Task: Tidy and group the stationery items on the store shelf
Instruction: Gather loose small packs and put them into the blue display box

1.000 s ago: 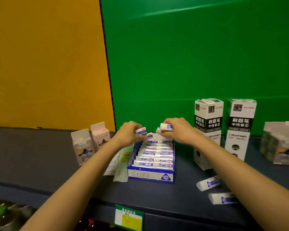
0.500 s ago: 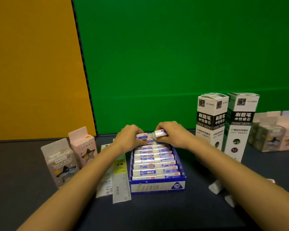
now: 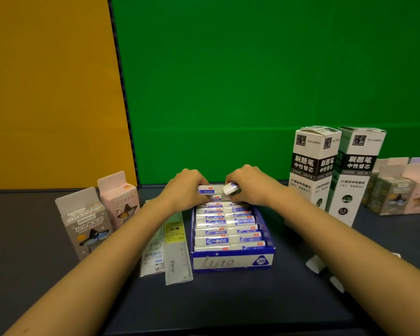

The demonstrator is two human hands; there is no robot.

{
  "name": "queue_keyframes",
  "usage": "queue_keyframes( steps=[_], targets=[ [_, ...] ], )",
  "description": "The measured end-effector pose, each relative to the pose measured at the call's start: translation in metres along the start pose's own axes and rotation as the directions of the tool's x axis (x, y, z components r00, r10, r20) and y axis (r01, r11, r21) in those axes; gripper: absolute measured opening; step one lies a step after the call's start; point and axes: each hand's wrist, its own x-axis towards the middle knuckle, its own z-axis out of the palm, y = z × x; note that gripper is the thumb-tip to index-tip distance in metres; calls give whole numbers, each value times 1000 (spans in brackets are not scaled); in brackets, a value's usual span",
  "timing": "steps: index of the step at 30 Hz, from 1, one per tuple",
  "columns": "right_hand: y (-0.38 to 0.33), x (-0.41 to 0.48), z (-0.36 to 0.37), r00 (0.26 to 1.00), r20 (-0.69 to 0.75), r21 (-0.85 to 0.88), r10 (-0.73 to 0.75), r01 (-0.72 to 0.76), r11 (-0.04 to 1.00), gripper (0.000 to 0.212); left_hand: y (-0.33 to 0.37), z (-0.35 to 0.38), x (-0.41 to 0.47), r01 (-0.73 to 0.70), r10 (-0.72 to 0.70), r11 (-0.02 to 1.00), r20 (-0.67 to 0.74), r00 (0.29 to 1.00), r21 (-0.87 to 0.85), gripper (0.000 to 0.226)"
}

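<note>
1. Over the last second both hands have sunk from just above the eraser display box to its far end. The two erasers they carry are now level with the back row instead of hovering over it
2. The left hand pinches a blue-banded eraser, held flat with its label up and fingers curled round its far side. I cannot tell whether it touches the packed row beneath
3. The right hand grips a second eraser, tilted with its white end toward the camera and not yet seated
4. I judge that both are being slotted in, filling the back of the box
5. Loose erasers lie on the shelf to the right of the box, half hidden by the right forearm, and are likely the next to gather
</note>
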Motion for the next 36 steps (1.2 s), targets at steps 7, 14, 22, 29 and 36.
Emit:
queue_keyframes(
  steps=[7, 14, 22, 29, 36],
  targets=[
    [3, -1, 0, 999, -8, 61, 44, -43, 997, 17, 0, 0, -2, 42, -42, 998, 0, 999, -56, 33],
    [-1, -7, -2, 1000, 18, 108, 13, -15, 994, 29, 5, -8, -6, 81, -82, 996, -9, 997, -25, 29],
    [-4, -14, -11, 984, 176, 181, -5, -28, 983, 36, 14, -26, -16, 71, -48, 992, 211, 976, -104, 28],
    [3, -25, -9, 989, 116, 35, -94, 90, 995, 34, 5, -23, -19, -41, 57, 997, 248, 967, -69, 26],
    [6, -25, -4, 996, 1, 30, -89, 89, 996, 32, 0, -18, -20, -112, 113, 994, 61, 992, -14, 30]
  ],
)
